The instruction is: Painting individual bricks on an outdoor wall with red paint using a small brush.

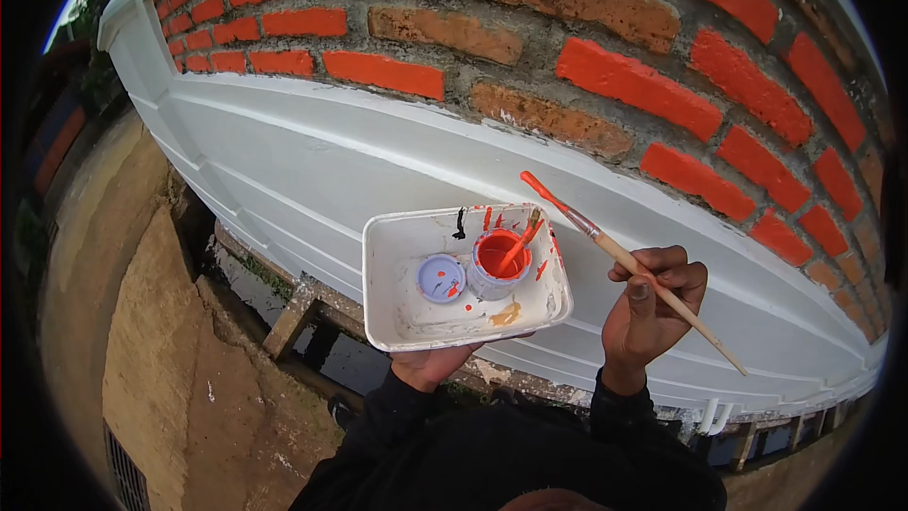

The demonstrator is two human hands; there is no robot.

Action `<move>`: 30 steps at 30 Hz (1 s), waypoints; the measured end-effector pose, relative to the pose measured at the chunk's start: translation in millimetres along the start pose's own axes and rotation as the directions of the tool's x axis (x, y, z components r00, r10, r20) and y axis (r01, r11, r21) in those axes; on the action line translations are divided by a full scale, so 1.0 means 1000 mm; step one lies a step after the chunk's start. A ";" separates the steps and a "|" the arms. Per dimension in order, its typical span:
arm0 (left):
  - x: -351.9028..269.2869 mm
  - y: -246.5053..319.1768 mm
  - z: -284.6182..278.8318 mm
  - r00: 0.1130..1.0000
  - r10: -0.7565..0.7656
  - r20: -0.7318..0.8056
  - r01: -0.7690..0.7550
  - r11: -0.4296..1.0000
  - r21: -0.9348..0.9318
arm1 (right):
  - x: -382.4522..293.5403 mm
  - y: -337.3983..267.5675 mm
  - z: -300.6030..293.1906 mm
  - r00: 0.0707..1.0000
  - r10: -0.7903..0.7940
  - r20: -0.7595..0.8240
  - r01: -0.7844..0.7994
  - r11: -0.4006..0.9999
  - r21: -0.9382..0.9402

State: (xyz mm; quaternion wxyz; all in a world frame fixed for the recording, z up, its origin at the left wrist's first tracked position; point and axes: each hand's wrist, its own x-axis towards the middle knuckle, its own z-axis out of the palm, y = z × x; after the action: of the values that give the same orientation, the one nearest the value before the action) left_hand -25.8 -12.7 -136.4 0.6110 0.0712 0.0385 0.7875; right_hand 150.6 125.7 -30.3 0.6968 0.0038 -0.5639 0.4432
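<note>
My left hand [436, 362] supports a white plastic tub [397, 227] from below; most of its fingers are hidden under it. Inside stands a small jar of orange-red paint [493, 284], with a paint-coated stick [528, 238] leaning out of it. The jar's pale lid [441, 278] lies on the tub floor, spotted with paint. In my right hand [652, 305] is a wooden-handled paintbrush [621, 252], held between thumb and fingers. Its orange-red bristles point up and left, apart from the brick wall [489, 39].
Some bricks are painted orange-red [635, 89], others are bare brown [550, 117], with grey mortar between. Below runs a white moulded wall base [305, 149]. A drainage channel with water [340, 358] lies at its foot, crossed by concrete struts [289, 330]. White pipes [713, 415] stick out at right.
</note>
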 end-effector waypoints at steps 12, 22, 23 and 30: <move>-0.004 0.002 -0.018 1.000 0.018 -0.017 -0.017 0.999 0.044 | 0.026 0.009 0.030 0.877 -0.368 0.309 0.477 0.744 -0.468; -0.007 0.000 -0.002 0.992 -0.003 0.126 -0.004 0.999 0.049 | 0.023 0.016 0.009 0.834 -0.473 0.285 0.549 0.653 -0.521; -0.006 -0.001 -0.002 0.992 -0.012 0.126 0.005 0.999 0.049 | 0.023 0.016 0.013 0.843 -0.451 0.293 0.537 0.681 -0.497; -0.010 -0.001 -0.021 0.999 -0.014 -0.043 0.008 0.989 -0.149 | 0.035 0.015 0.005 0.795 -0.509 0.330 0.591 0.527 -0.612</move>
State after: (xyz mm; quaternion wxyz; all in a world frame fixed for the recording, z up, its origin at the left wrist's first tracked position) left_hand -25.5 -21.7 -157.9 0.6180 0.0079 -0.0065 0.7861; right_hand 136.3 154.1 -8.5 0.7176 -0.0528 -0.6931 -0.0424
